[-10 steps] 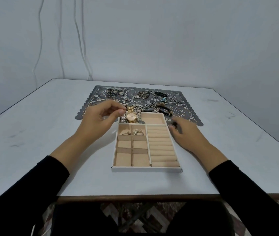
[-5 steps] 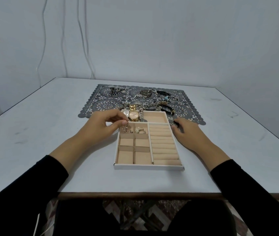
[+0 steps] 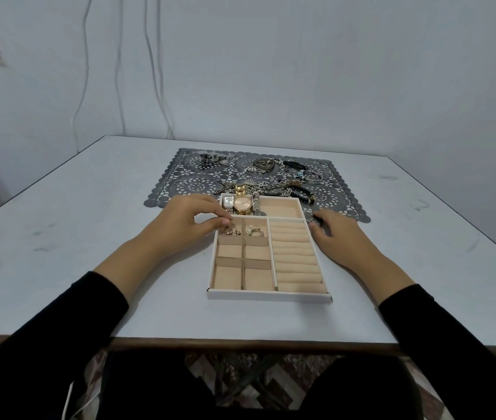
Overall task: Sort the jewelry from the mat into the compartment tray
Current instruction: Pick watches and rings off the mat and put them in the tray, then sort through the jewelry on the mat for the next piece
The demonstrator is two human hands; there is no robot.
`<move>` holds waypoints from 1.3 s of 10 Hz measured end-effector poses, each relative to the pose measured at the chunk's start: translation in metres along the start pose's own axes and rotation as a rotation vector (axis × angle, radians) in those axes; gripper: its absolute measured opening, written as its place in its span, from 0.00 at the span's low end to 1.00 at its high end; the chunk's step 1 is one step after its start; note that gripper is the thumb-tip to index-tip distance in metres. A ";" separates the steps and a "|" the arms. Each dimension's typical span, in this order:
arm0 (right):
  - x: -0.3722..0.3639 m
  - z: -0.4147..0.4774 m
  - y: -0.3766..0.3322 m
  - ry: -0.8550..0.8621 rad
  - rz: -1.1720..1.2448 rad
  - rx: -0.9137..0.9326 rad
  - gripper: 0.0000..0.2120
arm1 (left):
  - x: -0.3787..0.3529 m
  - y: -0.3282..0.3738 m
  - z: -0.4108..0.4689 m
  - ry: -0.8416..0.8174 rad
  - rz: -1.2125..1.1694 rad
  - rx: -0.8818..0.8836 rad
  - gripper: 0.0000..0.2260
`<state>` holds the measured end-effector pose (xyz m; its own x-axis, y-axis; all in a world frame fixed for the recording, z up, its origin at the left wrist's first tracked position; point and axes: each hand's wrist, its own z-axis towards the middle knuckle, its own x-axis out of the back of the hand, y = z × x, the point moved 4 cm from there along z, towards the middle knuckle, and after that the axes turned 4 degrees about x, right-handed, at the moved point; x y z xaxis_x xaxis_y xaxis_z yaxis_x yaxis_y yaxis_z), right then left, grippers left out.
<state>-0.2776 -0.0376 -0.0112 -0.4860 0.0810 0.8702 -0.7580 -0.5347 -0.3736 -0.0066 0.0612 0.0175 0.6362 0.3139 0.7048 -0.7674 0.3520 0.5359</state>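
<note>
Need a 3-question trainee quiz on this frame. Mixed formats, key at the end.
1. True or false: the gold watch has its face in the far wide compartment of the compartment tray.
2. The left hand has its fingertips over: A the far-left small compartment; B the near-right small compartment; C the ring rolls.
3. How many of the six small square compartments hold jewelry?
Key: 1 true; 2 A; 3 two.
</note>
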 end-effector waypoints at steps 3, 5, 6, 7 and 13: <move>0.002 -0.001 -0.001 -0.006 0.008 0.005 0.17 | 0.001 -0.003 0.001 0.064 -0.118 0.126 0.04; 0.011 0.007 0.003 0.020 0.083 -0.055 0.14 | 0.006 -0.021 0.014 0.218 0.025 0.176 0.06; 0.017 0.017 0.008 0.099 0.105 -0.104 0.10 | 0.008 -0.041 0.027 0.214 0.124 0.246 0.09; 0.021 0.031 0.013 0.169 0.116 -0.110 0.07 | 0.009 -0.064 0.041 0.143 0.195 0.307 0.12; -0.013 0.158 0.029 0.039 -0.008 -0.019 0.15 | -0.019 -0.111 0.121 -0.124 0.373 0.217 0.18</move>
<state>-0.2248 -0.1868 0.0172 -0.4961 0.1181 0.8602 -0.7698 -0.5180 -0.3729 0.0567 -0.0904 0.0007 0.3083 0.2714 0.9118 -0.9500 0.0379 0.3100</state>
